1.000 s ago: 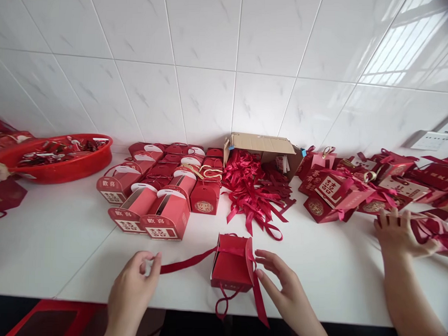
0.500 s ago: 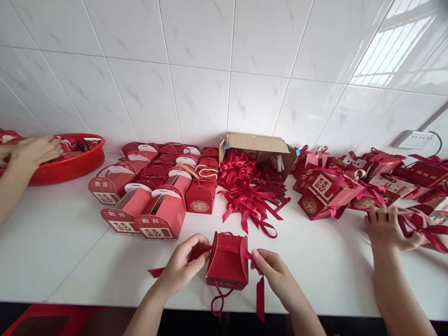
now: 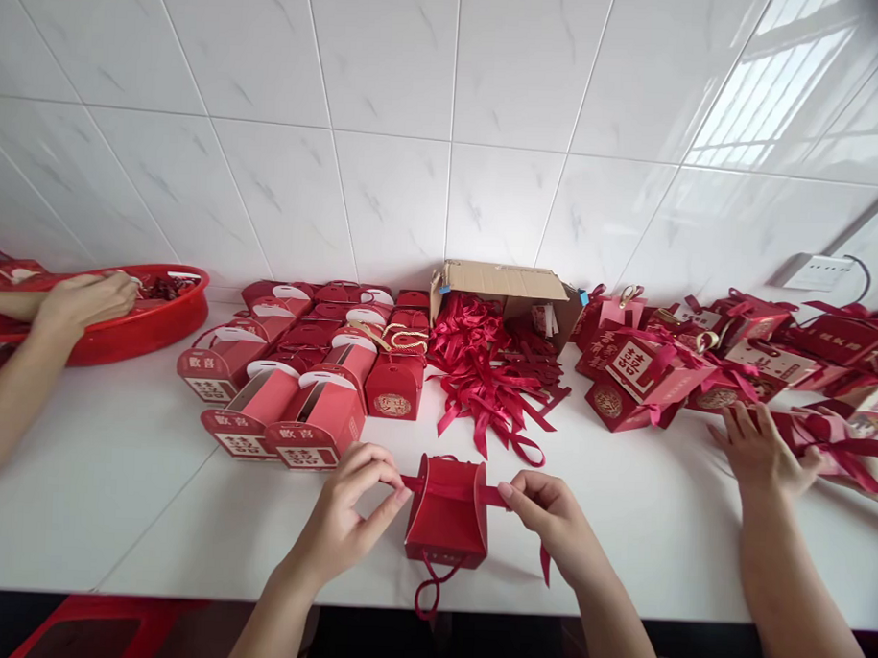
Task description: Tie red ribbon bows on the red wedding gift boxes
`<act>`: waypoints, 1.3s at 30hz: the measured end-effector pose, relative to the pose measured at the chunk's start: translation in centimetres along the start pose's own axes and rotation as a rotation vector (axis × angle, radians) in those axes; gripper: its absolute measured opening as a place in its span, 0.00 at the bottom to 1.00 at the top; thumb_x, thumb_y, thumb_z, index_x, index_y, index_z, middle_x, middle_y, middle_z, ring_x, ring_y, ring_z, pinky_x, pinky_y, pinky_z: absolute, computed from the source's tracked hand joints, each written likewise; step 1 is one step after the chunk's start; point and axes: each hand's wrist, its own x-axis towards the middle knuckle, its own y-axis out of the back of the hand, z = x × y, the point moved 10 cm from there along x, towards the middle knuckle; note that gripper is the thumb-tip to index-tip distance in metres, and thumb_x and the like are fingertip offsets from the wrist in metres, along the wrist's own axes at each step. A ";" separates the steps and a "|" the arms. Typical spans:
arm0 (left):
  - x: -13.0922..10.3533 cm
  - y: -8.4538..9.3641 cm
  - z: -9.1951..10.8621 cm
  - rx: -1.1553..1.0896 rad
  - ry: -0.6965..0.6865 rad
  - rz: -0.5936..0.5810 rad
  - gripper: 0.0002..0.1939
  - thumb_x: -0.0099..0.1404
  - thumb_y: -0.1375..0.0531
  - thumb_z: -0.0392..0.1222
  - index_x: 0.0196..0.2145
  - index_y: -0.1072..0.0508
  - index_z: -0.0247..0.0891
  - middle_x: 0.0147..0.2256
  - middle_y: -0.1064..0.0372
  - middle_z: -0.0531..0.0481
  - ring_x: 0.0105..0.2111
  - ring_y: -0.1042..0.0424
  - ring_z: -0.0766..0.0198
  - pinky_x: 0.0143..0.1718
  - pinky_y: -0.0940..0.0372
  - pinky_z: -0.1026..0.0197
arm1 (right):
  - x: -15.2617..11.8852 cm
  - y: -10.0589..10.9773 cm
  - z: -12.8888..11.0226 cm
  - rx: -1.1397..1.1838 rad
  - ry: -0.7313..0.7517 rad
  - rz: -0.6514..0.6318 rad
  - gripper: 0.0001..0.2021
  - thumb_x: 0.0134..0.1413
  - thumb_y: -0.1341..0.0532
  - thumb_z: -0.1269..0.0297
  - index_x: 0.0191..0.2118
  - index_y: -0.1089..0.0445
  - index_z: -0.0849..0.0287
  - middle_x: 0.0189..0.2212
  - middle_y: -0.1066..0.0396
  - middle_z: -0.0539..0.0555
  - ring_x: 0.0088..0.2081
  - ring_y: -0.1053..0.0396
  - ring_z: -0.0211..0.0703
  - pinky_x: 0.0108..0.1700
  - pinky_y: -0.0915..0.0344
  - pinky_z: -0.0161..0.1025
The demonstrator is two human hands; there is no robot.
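Observation:
A small red box stands near the front edge of the white table, with a dark red cord loop hanging from its front. A red ribbon runs through the upper part of the box and comes out on both sides. Left of the box, my left hand pinches one part of the ribbon between thumb and fingertips. On the other side my right hand grips the ribbon, and a short tail hangs below the fingers.
Rows of red boxes stand left of centre. Behind is a cardboard box spilling red ribbons. Ribboned boxes are piled right, by another person's hand. At left, other hands reach over a red basin.
My right hand has moved slightly right, and the ribbon looks straighter with a shorter tail. My left hand's fingers have lifted. The co-worker's hand at right has moved off the ribboned box beside it.

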 end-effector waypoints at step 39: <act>-7.6 -6.0 -5.5 -0.440 0.675 0.051 0.16 0.64 0.45 0.53 0.43 0.24 0.44 0.43 0.29 0.42 0.44 0.32 0.51 0.47 0.37 0.53 | -4.1 -2.9 7.2 -0.023 -0.241 -0.164 0.31 0.59 0.53 0.40 0.57 0.40 0.59 0.15 0.35 0.45 0.15 0.42 0.35 0.21 0.43 0.32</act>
